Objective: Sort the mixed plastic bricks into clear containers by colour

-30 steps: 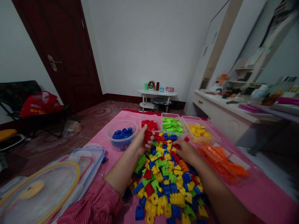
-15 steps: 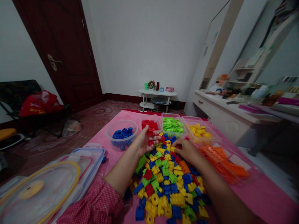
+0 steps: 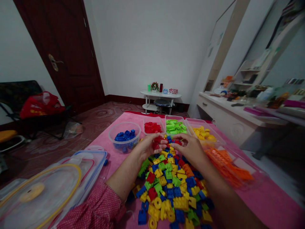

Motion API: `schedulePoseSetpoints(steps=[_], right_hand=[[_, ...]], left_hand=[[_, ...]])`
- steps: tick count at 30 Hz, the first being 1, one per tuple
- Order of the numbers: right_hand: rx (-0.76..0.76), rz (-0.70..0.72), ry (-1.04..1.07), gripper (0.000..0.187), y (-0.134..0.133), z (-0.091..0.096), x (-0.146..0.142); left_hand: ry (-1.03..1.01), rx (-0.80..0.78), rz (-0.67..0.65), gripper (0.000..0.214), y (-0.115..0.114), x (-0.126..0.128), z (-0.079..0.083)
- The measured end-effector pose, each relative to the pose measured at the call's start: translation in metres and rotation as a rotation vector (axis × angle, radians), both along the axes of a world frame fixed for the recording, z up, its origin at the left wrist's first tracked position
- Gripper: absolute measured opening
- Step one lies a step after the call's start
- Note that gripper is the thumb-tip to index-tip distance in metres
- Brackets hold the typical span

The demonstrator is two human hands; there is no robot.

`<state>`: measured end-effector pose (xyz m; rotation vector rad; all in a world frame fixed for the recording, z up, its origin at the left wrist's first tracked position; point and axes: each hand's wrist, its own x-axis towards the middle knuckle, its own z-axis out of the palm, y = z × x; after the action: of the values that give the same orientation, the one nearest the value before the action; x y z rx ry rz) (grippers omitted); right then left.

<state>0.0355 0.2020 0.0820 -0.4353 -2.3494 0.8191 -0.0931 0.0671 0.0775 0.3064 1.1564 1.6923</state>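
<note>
Bricks of mixed colours make up a large heap [image 3: 171, 187] on the pink cloth [image 3: 267, 203] just in front of the person, and both hands work at its far edge. The left hand [image 3: 145, 149] is cupped, palm up, around a few red bricks [image 3: 157, 142]. The right hand [image 3: 192, 150] is beside it, thumb and fingertips pinched on a small red piece [image 3: 177, 142] close to the left palm.

Judged from how things lie, the sorting by colour is partly done. Beyond the hands, a round bowl [image 3: 110, 136] holds only blue pieces, a red box [image 3: 144, 123] only red, a green box [image 3: 165, 119] only green and a yellow box [image 3: 191, 121] only yellow. A long tray [image 3: 260, 175] to the right holds orange pieces. Each container has only a shallow layer. The heap still shows red, blue, green, yellow and a little orange, so most of the work looks to be left.

The right forearm covers the heap's right side, and the lower edge of the picture cuts off the heap's near end. The stacked lids [image 3: 47, 187] at the left are see-through and overlap, so their number is unclear. The exact count of bricks in the left palm cannot be made out behind the curled fingers.
</note>
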Motion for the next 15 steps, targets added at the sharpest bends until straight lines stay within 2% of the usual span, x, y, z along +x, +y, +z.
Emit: schedulePoseSetpoints(steps=[4,7,9,15], right_hand=[[0.034,0.094,0.114,0.019,-0.02,0.002,-0.003],[-0.017,0.15,0.139,0.028,-0.026,0.001,-0.003],[-0.028,0.141,0.172,0.029,-0.025,0.003,-0.002],[0.024,0.059,0.284,0.012,-0.018,0.017,0.005]], left_hand=[[0.022,0.038,-0.078,0.022,0.001,0.007,-0.001],[-0.022,0.046,-0.104,0.02,0.002,0.009,-0.001],[-0.062,0.053,-0.116,0.021,0.002,0.01,-0.002],[-0.139,0.11,-0.073,0.018,0.003,0.012,-0.002]])
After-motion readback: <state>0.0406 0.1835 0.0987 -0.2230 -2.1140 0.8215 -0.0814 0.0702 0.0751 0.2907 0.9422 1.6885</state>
